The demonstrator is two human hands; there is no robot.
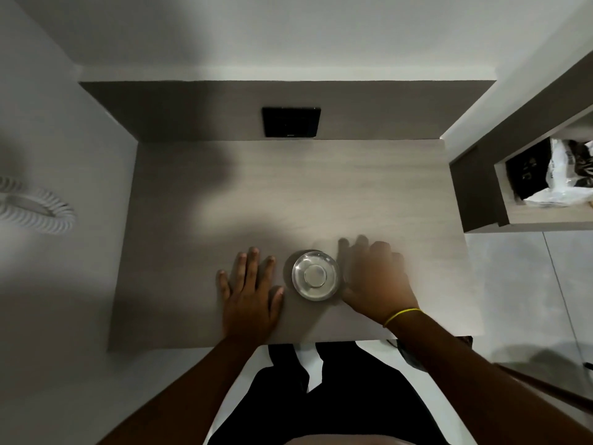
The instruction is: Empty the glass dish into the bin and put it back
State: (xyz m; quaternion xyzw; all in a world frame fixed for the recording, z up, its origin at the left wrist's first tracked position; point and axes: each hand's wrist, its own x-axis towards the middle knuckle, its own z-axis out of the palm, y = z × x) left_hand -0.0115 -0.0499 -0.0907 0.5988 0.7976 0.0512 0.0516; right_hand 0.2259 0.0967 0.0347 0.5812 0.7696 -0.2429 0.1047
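On the desk (321, 187), clear round glass dish (315, 275), upright, apparently empty.

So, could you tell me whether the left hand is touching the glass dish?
Apart. The head view shows the left hand lying flat on the table, with a strip of bare tabletop between its thumb and the glass dish.
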